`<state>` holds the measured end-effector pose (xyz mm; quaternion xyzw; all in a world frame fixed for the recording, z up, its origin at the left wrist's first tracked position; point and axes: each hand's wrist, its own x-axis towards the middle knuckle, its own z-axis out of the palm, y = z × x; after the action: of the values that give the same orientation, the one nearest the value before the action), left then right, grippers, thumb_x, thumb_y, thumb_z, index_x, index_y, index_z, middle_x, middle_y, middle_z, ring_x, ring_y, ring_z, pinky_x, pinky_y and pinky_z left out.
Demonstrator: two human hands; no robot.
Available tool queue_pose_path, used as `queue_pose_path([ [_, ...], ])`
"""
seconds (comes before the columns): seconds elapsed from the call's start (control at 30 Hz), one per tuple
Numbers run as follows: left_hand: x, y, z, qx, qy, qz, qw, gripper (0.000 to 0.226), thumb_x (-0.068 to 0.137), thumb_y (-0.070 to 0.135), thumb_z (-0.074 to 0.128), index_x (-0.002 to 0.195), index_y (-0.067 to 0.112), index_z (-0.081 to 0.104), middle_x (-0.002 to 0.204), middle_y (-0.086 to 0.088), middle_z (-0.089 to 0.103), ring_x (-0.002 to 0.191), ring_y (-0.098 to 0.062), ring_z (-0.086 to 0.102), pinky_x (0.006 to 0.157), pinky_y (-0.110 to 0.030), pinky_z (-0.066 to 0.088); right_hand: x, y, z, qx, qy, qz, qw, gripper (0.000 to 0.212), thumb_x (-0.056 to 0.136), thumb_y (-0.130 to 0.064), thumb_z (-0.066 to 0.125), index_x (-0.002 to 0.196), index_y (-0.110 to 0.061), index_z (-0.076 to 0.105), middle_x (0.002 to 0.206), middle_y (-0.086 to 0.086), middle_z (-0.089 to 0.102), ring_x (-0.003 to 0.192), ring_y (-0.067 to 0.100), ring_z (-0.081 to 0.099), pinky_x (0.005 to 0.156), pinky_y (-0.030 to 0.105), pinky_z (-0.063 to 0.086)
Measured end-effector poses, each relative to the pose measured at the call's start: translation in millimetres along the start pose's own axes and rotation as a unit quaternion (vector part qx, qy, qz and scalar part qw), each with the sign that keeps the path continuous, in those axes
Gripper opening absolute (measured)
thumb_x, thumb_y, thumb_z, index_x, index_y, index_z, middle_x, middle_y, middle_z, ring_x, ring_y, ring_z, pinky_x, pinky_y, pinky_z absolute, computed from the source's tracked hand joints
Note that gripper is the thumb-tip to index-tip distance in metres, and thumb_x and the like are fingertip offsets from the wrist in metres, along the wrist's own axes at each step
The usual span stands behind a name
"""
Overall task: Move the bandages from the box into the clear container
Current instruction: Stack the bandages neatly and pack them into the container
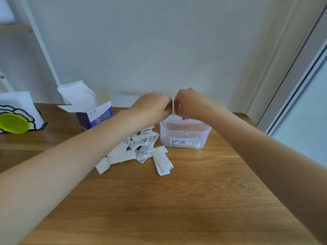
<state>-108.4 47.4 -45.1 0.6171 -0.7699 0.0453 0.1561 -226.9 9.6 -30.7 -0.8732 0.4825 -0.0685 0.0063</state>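
Above the clear container (pixel 185 134) at the frame's centre, the left hand (pixel 152 107) and right hand (pixel 190 103) meet with fingers curled inward and blurred, pinching something small between them that is too hidden to name. Left of the soft-cornered, translucent plastic tub, which holds a few flat wrapped bandages (pixel 184 143), a loose heap of white-and-blue paper-wrapped bandages (pixel 139 150) lies on the wood-grain table (pixel 177 200), partly covered by the left forearm. Further left stands the opened cardboard bandage box (pixel 93 112), flaps up, while a white holder with a yellow-green disc (pixel 13 122) is cut off at the left edge.
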Motion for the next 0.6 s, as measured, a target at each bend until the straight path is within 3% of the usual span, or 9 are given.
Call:
queue_pose_path([
  [0.03, -11.2, -10.0, -1.6, -0.003, 0.011, -0.013, 1.000, 0.023, 0.091, 0.016, 0.044, 0.085, 0.005, 0.062, 0.083, -0.015, 0.064, 0.078, -0.032, 0.057, 0.064, -0.033, 0.042, -6.1, -11.2, 2.1, 0.032, 0.024, -0.013, 0.999, 0.022, 0.083, -0.002, 0.050, 0.092, -0.006, 0.070, 0.077, 0.013, 0.073, 0.083, 0.029, 0.067, 0.076, 0.027, 0.052],
  [0.1, -36.2, -31.3, -1.4, -0.002, 0.004, -0.043, 0.999, 0.021, 0.090, 0.017, 0.047, 0.079, 0.008, 0.063, 0.078, -0.011, 0.064, 0.081, -0.032, 0.059, 0.067, -0.035, 0.046, -17.5, -34.8, 13.8, 0.069, 0.024, -0.064, 0.995, 0.022, 0.084, -0.004, 0.049, 0.090, -0.006, 0.070, 0.092, 0.016, 0.070, 0.084, 0.030, 0.063, 0.071, 0.028, 0.048],
  [0.17, -62.8, -52.8, 2.8, 0.009, -0.069, -0.083, 0.994, 0.014, 0.088, 0.021, 0.052, 0.081, 0.017, 0.062, 0.087, -0.005, 0.063, 0.092, -0.027, 0.060, 0.071, -0.031, 0.044, -23.1, -58.6, 32.9, 0.070, -0.025, -0.139, 0.987, 0.021, 0.087, -0.009, 0.050, 0.098, -0.007, 0.068, 0.104, 0.014, 0.067, 0.093, 0.028, 0.060, 0.082, 0.031, 0.047],
  [0.2, -74.1, -62.1, 6.6, 0.024, -0.129, -0.101, 0.986, 0.011, 0.087, 0.026, 0.055, 0.094, 0.020, 0.063, 0.100, -0.003, 0.062, 0.099, -0.024, 0.058, 0.075, -0.029, 0.043, -24.9, -67.6, 43.6, 0.071, -0.060, -0.165, 0.982, 0.025, 0.089, -0.013, 0.052, 0.111, -0.010, 0.065, 0.117, 0.011, 0.063, 0.106, 0.026, 0.057, 0.091, 0.031, 0.044],
  [0.27, -98.8, -80.4, 12.7, 0.051, -0.248, -0.141, 0.957, 0.048, 0.081, 0.037, 0.065, 0.123, 0.019, 0.050, 0.122, -0.004, 0.052, 0.111, -0.022, 0.053, 0.085, -0.029, 0.043, -26.0, -85.5, 68.6, 0.075, -0.124, -0.201, 0.969, 0.043, 0.092, -0.021, 0.053, 0.134, -0.016, 0.047, 0.139, 0.008, 0.045, 0.127, 0.025, 0.042, 0.102, 0.031, 0.034],
  [0.33, -118.8, -92.1, 15.1, 0.019, -0.308, -0.162, 0.937, 0.077, 0.076, 0.041, 0.071, 0.139, 0.018, 0.032, 0.140, -0.002, 0.038, 0.126, -0.021, 0.042, 0.100, -0.029, 0.039, -24.9, -94.0, 92.0, 0.040, -0.144, -0.227, 0.963, 0.056, 0.092, -0.030, 0.052, 0.144, -0.023, 0.031, 0.153, 0.004, 0.025, 0.140, 0.026, 0.024, 0.111, 0.039, 0.025],
  [0.43, -140.5, -104.6, 15.8, -0.021, -0.323, -0.143, 0.935, 0.092, 0.080, 0.042, 0.067, 0.148, 0.019, 0.010, 0.156, 0.003, 0.012, 0.143, -0.015, 0.015, 0.111, -0.023, 0.019, -27.2, -93.3, 114.2, 0.010, -0.140, -0.236, 0.961, 0.054, 0.094, -0.041, 0.045, 0.144, -0.026, 0.030, 0.154, -0.002, 0.023, 0.143, 0.022, 0.016, 0.115, 0.042, 0.018],
  [0.53, -149.6, -109.4, 15.1, -0.052, -0.293, -0.139, 0.945, 0.082, 0.080, 0.042, 0.068, 0.146, 0.023, 0.022, 0.152, 0.007, 0.025, 0.137, -0.012, 0.027, 0.106, -0.023, 0.027, -32.1, -85.0, 112.1, 0.030, -0.097, -0.232, 0.968, 0.050, 0.090, -0.045, 0.051, 0.131, -0.017, 0.047, 0.136, 0.001, 0.047, 0.129, 0.020, 0.039, 0.106, 0.033, 0.032],
  [0.6, -149.4, -106.4, 16.0, -0.055, -0.274, -0.116, 0.953, 0.068, 0.080, 0.037, 0.069, 0.138, 0.024, 0.035, 0.141, 0.008, 0.040, 0.125, -0.011, 0.040, 0.099, -0.024, 0.037, -34.7, -80.3, 108.7, 0.036, -0.071, -0.224, 0.971, 0.050, 0.088, -0.048, 0.054, 0.126, -0.016, 0.050, 0.127, 0.002, 0.053, 0.120, 0.020, 0.044, 0.099, 0.029, 0.035],
])
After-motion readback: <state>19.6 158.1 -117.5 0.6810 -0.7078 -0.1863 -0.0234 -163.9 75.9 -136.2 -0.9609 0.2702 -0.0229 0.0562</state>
